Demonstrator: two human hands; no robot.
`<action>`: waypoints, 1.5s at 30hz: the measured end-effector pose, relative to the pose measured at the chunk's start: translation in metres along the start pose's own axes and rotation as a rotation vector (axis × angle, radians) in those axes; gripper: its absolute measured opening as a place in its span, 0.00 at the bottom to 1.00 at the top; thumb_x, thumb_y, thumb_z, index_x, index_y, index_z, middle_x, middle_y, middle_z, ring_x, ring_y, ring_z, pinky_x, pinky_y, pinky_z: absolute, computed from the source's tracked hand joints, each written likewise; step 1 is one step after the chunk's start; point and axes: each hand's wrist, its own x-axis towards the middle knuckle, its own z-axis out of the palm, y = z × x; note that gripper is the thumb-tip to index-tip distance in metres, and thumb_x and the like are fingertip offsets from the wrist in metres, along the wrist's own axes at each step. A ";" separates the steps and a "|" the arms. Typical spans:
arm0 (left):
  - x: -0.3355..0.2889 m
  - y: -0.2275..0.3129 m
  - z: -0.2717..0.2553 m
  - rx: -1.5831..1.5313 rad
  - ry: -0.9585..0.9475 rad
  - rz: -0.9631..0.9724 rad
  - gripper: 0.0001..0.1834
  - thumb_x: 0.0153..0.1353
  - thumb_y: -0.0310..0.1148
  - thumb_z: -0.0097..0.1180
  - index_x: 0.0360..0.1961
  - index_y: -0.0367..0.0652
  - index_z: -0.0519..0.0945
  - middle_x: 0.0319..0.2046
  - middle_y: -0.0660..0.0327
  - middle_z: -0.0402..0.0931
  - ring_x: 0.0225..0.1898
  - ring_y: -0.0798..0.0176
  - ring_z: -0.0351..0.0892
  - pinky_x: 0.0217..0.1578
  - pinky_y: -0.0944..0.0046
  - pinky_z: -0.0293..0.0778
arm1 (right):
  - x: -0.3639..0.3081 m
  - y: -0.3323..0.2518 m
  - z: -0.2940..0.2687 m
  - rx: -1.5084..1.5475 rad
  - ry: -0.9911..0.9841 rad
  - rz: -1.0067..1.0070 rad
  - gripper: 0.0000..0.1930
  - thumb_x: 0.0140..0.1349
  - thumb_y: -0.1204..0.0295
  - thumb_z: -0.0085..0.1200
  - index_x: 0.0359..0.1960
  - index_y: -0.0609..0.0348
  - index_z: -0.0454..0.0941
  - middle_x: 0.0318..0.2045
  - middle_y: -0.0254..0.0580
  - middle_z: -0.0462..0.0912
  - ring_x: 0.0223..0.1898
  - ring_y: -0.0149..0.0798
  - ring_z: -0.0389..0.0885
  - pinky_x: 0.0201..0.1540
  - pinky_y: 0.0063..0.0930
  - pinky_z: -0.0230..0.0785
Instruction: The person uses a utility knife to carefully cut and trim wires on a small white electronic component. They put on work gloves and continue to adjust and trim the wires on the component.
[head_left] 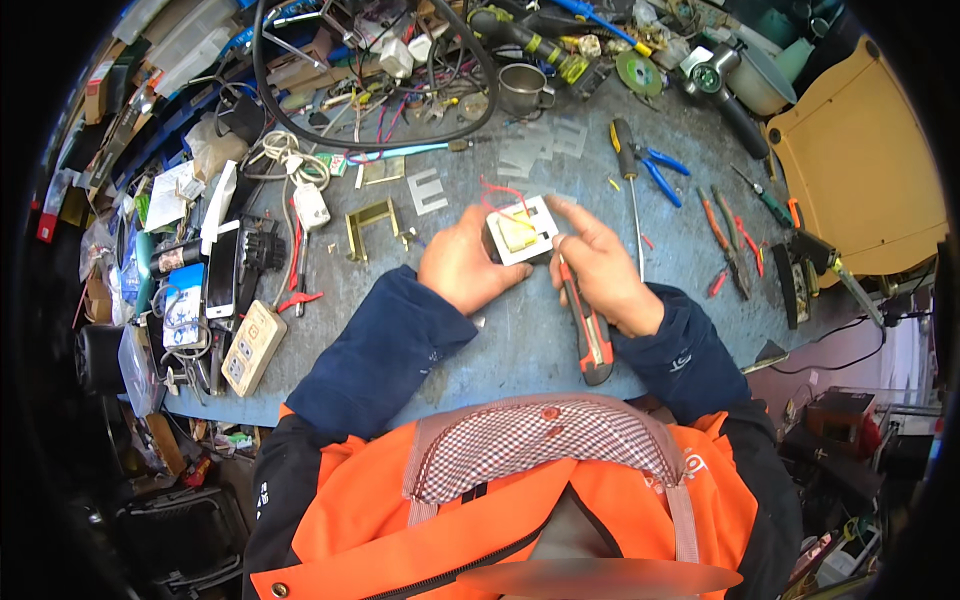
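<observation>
My left hand (pixel 462 268) is closed around a small transformer (pixel 519 234), with its white face turned up, a yellow coil in the middle and thin red wires at its top. In my right hand (pixel 606 278) is a red and black utility knife (pixel 594 350), its handle slanting toward me. The knife's front end meets the transformer's right side, but my fingers hide the blade. Left of the transformer lie a grey E-shaped metal plate (pixel 428 192) and a brass-coloured bracket (pixel 367 230). More thin grey plates (pixel 535 150) are spread beyond it.
Right of my hands lie a screwdriver (pixel 625 150), blue-handled pliers (pixel 662 175) and red-handled pliers (pixel 722 235). At left are a power strip (pixel 254 350), a phone (pixel 224 270) and a coiled white cable (pixel 285 155). A metal cup (pixel 525 90) stands among clutter at the back.
</observation>
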 end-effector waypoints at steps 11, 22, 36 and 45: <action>-0.041 0.009 -0.031 0.167 0.034 0.153 0.33 0.54 0.39 0.75 0.60 0.37 0.81 0.36 0.45 0.87 0.43 0.37 0.89 0.45 0.42 0.83 | 0.049 -0.040 -0.062 -0.286 0.225 -0.018 0.31 0.80 0.50 0.56 0.76 0.53 0.72 0.24 0.32 0.77 0.21 0.28 0.75 0.23 0.26 0.69; -0.300 -0.252 -0.363 0.631 1.227 -0.745 0.18 0.68 0.34 0.63 0.55 0.38 0.90 0.49 0.45 0.91 0.50 0.44 0.92 0.54 0.52 0.83 | 0.087 0.005 -0.178 -0.658 0.456 -0.482 0.29 0.80 0.65 0.58 0.75 0.69 0.71 0.58 0.49 0.86 0.53 0.36 0.84 0.56 0.31 0.77; -0.379 -0.424 -0.393 0.289 1.575 -0.722 0.13 0.63 0.34 0.75 0.45 0.39 0.92 0.38 0.57 0.92 0.41 0.60 0.90 0.45 0.57 0.83 | 0.046 0.003 -0.168 -0.319 0.449 -0.258 0.19 0.80 0.66 0.58 0.65 0.64 0.83 0.44 0.41 0.89 0.35 0.26 0.83 0.40 0.21 0.79; -0.375 -0.363 -0.387 -0.717 2.075 0.252 0.11 0.74 0.22 0.54 0.55 0.34 0.75 0.52 0.45 0.78 0.51 0.37 0.85 0.51 0.21 0.86 | 0.049 0.009 -0.186 -0.280 0.470 -0.225 0.19 0.81 0.65 0.58 0.66 0.62 0.82 0.41 0.36 0.88 0.34 0.25 0.83 0.39 0.20 0.78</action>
